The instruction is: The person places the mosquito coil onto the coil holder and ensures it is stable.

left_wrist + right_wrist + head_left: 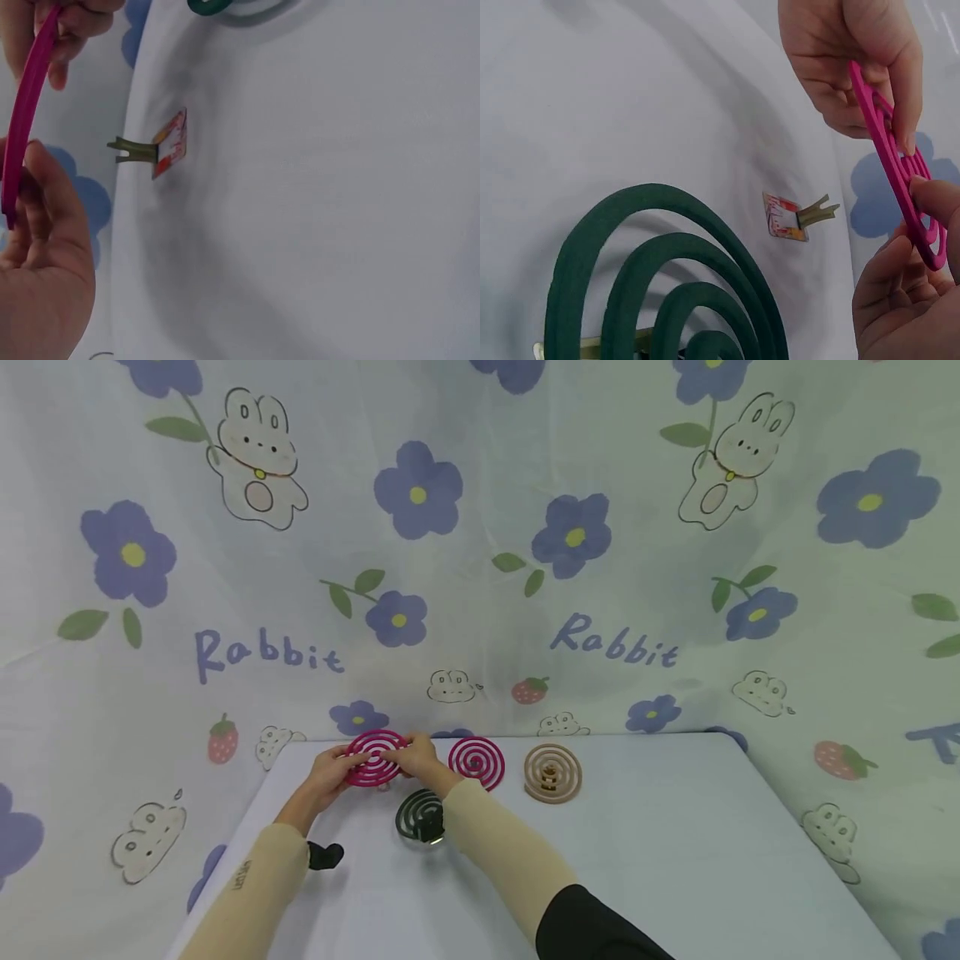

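A bright pink mosquito coil (371,783) is raised between both hands near the back left of the table. My left hand (330,774) grips its left edge, thumb on the near face. On the opposite edge, my right hand (420,760) pinches the coil with the thumb in front and fingers behind. The left wrist view shows that coil (26,109) nearly edge-on. Close below stands a small holder (171,144) with a square printed base and a forked greenish upright, bearing nothing. A dark green coil (652,196) sits beneath my right forearm, on a metal holder.
To the right of my right hand is a second pink coil (476,762), then a tan coil (552,774) on a gold-coloured holder. The white tabletop (675,843) ends against a curtain (480,552) printed with rabbits and blue flowers.
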A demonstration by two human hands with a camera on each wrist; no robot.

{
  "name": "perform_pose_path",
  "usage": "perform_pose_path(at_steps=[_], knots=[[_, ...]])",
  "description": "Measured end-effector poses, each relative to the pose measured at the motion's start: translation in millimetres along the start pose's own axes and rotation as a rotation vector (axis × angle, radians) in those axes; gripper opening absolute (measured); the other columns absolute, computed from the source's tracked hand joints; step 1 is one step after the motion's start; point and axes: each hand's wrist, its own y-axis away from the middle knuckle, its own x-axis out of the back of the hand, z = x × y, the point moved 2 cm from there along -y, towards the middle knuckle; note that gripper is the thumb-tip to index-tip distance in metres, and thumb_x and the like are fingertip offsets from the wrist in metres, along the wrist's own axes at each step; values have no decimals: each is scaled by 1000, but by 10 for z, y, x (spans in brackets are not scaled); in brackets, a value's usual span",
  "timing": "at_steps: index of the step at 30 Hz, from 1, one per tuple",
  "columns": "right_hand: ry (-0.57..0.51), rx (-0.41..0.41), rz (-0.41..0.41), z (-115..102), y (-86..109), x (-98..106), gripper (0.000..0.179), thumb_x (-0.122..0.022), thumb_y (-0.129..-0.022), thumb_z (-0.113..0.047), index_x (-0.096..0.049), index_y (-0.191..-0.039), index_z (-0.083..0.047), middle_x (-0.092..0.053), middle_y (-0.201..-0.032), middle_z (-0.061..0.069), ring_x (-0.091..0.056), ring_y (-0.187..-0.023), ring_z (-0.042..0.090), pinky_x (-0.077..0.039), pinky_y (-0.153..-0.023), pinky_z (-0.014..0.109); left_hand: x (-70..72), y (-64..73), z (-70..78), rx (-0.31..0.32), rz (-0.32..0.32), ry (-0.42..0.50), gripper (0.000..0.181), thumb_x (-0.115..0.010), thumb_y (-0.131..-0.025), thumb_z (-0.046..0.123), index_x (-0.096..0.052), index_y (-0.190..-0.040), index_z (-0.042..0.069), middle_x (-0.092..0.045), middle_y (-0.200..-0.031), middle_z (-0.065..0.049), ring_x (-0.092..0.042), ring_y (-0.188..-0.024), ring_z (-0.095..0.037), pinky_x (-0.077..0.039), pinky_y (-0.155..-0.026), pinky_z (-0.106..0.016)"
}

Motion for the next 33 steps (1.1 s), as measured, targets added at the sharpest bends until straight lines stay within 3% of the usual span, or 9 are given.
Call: perform_pose_path(at_steps=[8,13,18,26,33], knots=[[34,-24,26,64,-4,-62,28,-83,-78,-20,-67,-97,-7,-62,-82,1,-57,-63,12,-51,-51,26,11,0,-137,26,52,-24,62,-69,-92,18,-37,-139,-7,-50,-122,-17,-59,-83,-8,-54,-72,-23],[58,-38,32,133,-41,-79,27,-84,-77,-23,-65,-90,-8,-62,-78,0,-57,-59,11,-49,-49,24,22,-30,-195,27,58,-34,65,-68,-93,20,-35,-143,-6,-47,-130,-21,-58,-85,-9,-54,-73,-22],[58,-1,29,189,-78,-87,28,-84,-77,-22,-64,-90,-8,-60,-79,0,-54,-58,11,-47,-48,24,20,-62,-242,23,49,-5,69,-71,-91,16,-33,-144,-5,-43,-138,-24,-60,-90,-10,-54,-77,-24],[42,-3,8,266,-68,-72,32,-84,-77,-24,-64,-96,-7,-58,-87,1,-54,-72,14,-48,-55,27,11,-63,-324,13,67,-3,65,-72,-89,12,-36,-140,-7,-53,-125,-20,-61,-86,-8,-54,-74,-23],[73,8,20,278,-86,-84,32,-84,-78,-26,-64,-95,-7,-58,-88,1,-54,-74,14,-48,-59,27,15,-91,-339,8,89,-20,64,-73,-89,13,-39,-139,-6,-57,-118,-16,-60,-84,-7,-53,-72,-21]])
